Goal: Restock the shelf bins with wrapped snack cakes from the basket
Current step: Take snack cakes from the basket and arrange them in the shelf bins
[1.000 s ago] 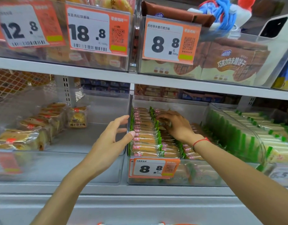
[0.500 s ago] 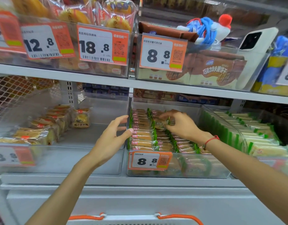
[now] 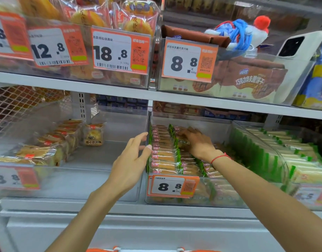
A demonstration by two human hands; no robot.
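Clear plastic bin (image 3: 218, 200) w/ orange 8.8 price tag (image 3: 173, 186) holds rows of green-edged wrapped snack cakes (image 3: 164, 153), standing on edge. Left hand (image 3: 131, 160): fingers spread, thumb tip touching bin's left wall. Right hand (image 3: 196, 142) reaches inside, fingers curled on one cake at back; grip blurred. Orange basket handles (image 3: 116, 249) cut off at bottom.

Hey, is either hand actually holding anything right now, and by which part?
The right hand pinches a wrapped cake by its top edge, in the middle bin. The left hand holds nothing; its straight fingers rest against that bin's left wall.
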